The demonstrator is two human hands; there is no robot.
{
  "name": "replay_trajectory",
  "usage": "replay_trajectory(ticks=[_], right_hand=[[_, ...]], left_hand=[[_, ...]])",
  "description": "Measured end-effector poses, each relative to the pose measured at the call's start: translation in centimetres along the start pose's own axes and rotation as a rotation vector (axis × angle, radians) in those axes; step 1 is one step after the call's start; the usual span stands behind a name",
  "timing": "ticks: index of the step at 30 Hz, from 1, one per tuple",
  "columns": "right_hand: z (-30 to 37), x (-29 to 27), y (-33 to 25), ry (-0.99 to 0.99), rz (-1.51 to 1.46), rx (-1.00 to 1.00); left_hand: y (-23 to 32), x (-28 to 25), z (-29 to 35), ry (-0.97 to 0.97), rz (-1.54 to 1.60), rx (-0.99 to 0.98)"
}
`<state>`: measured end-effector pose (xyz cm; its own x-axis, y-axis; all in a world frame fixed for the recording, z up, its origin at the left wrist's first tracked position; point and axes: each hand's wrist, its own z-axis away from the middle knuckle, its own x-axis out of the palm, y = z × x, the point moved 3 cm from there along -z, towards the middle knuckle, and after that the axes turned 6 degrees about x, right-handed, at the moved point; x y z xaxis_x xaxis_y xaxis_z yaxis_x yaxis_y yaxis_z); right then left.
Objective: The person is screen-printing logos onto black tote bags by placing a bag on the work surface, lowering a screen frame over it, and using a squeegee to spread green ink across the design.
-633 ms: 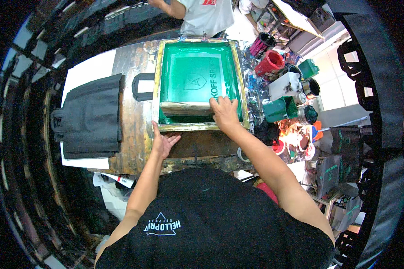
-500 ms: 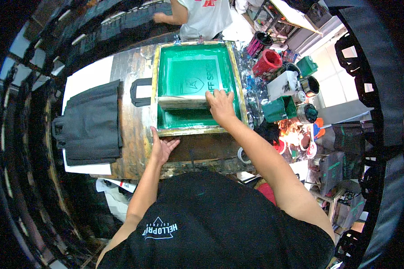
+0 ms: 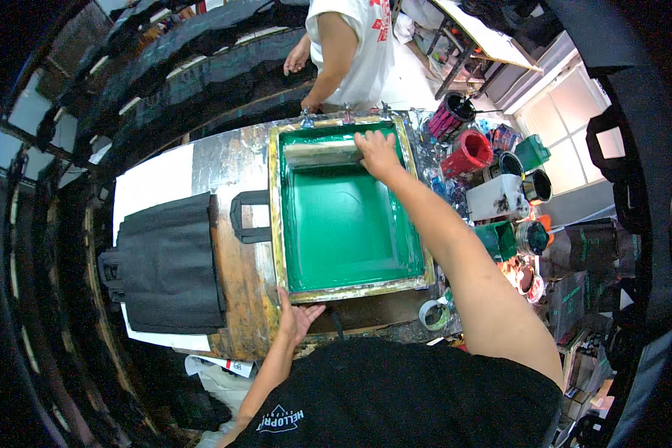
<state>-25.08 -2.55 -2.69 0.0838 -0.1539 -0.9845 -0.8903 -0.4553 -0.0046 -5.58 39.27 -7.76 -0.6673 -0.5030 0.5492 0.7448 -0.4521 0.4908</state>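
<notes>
My right hand (image 3: 379, 154) grips the right end of a wooden-handled squeegee (image 3: 319, 154), near the far edge inside a screen printing frame (image 3: 278, 224). Green ink (image 3: 347, 231) coats the mesh and covers most of it. My left hand (image 3: 299, 319) is at the frame's near left corner, palm up and fingers spread, with the thumb against the frame's edge. A black bag handle (image 3: 239, 217) sticks out from under the frame's left side. To the left lies a stack of black tote bags (image 3: 170, 261) on a white sheet (image 3: 157, 173).
Ink containers crowd the right, among them a red tub (image 3: 469, 153), a white container (image 3: 493, 197) and a green one (image 3: 496, 239). A roll of tape (image 3: 433, 315) lies by the near right corner. Clamps (image 3: 347, 113) hold the frame's far edge. Another person (image 3: 351, 60) stands beyond the table.
My right hand has pushed the squeegee away from me, from mid-frame to the far end. Green ink now covers the design that showed in the mesh. My left hand stays at the corner.
</notes>
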Motion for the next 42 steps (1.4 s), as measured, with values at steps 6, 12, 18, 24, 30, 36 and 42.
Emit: replay_trajectory(ticks=[6, 12, 18, 24, 30, 36, 42], right_hand=[[-5.9, 1.1, 2.0, -0.067, 0.024, -0.090], [-6.9, -0.7, 1.6, -0.058, -0.033, -0.113], [-4.2, 1.1, -0.2, 0.095, 0.088, -0.044], [-7.4, 0.4, 3.4, -0.247, 0.015, -0.133], [-6.0, 1.4, 4.0, -0.285, 0.049, -0.017], [-4.8, 0.0, 3.3, -0.293, 0.006, 0.024], [-1.4, 0.2, 3.0, -0.268, -0.036, 0.028]], left_hand=[[1.3, 0.7, 0.0, 0.047, -0.063, -0.151], [7.3, 0.0, -0.7, -0.327, -0.556, -0.367], [21.1, 12.6, -10.9, -0.019, -1.348, 1.036], [27.5, 21.5, -21.7, 0.082, -2.074, 1.356], [26.7, 19.8, -25.9, 0.047, -2.271, 0.865], [26.1, 19.5, -25.2, 0.034, -2.310, 1.064], [23.9, 18.2, -23.1, 0.007, -2.257, 1.052]])
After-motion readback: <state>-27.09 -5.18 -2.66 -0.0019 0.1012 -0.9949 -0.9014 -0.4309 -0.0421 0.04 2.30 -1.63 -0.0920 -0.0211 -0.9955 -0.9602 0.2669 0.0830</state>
